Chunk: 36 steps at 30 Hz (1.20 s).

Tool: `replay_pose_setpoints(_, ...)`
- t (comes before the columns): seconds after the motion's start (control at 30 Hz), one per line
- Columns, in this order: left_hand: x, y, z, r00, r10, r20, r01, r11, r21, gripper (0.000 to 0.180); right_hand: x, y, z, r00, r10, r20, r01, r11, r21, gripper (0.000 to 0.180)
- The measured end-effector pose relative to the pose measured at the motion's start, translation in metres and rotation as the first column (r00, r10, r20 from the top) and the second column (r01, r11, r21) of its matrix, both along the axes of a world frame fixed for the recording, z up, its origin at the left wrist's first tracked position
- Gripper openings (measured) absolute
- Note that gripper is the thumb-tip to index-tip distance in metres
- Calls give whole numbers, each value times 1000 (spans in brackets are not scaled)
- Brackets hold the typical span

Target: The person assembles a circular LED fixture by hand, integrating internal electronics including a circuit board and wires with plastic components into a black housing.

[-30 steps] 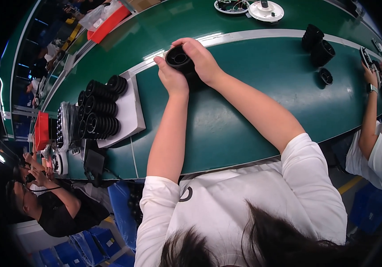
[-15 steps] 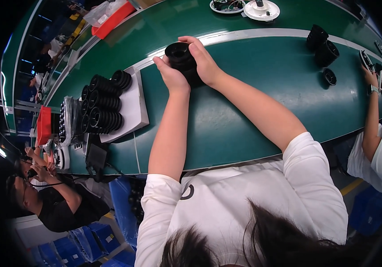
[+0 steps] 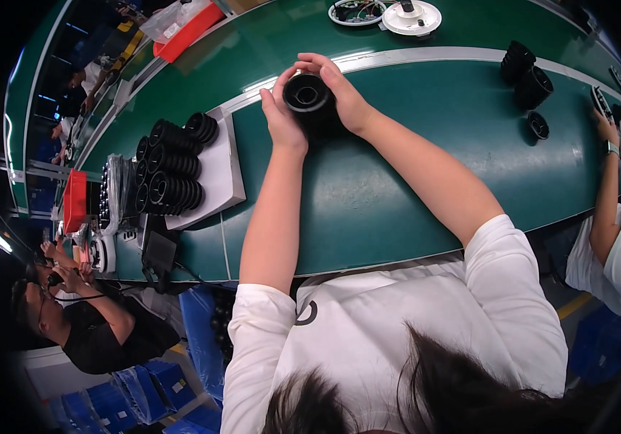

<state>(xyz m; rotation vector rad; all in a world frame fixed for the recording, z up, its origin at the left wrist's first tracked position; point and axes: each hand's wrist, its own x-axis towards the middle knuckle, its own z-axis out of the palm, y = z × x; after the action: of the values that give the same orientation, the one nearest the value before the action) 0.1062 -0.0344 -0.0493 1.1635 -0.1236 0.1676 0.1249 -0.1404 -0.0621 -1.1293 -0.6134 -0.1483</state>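
Note:
A black round hollow plastic part (image 3: pixel 309 94) is between my two hands near the far edge of the green workbench, its wide open end toward me. My left hand (image 3: pixel 283 119) is closed round its left side, thumb raised along the rim. Opposite it, my right hand (image 3: pixel 345 98) wraps the far and right side with curved fingers. The lower body of the part is dark and partly hidden, so I cannot tell whether it touches the bench or is one of a stack.
Stacks of black ribbed rings (image 3: pixel 173 166) lie on a white board (image 3: pixel 227 173) at left. More black parts (image 3: pixel 533 88) and a single ring (image 3: pixel 538 126) stand at right. Beyond a metal strip are white round units (image 3: pixel 412 18) and a red bin (image 3: pixel 187 32). Co-workers sit on both sides.
The black part has moved slightly right with both hands and now shows a wider open end instead of the small-holed top. The white units beyond the strip have shifted left.

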Motion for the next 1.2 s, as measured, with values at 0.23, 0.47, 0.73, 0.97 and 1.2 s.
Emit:
replay_pose_setpoints(0.23, -21, 20, 5, 948, -314, 42, 304, 939, 164, 71, -1, 0, 4, 992, -53, -112, 47, 997, -56, 52)
replay_pose_setpoints(0.47, -14, -5, 10, 992, -12, 124, -21, 964, 266, 39, -4, 10, 9, 944, 61, -324, -25, 993, 114, 46)
replay_pose_setpoints(0.73, -8, -14, 21, 999, 24, -41, -17, 985, 171, 51, -3, 12, 18, 890, 33, -455, 21, 993, 113, 47)
replay_pose_setpoints(0.97, -3, -17, 27, 970, 233, -73, -227, 970, 81, 52, 5, 16, 3, 966, -140, -216, 150, 988, 30, 46)
replay_pose_setpoints(1.2, 3, -15, 31, 953, 181, -242, -191, 982, -15, 56, 0, 15, 4, 885, -464, 38, 462, 867, -185, 44)
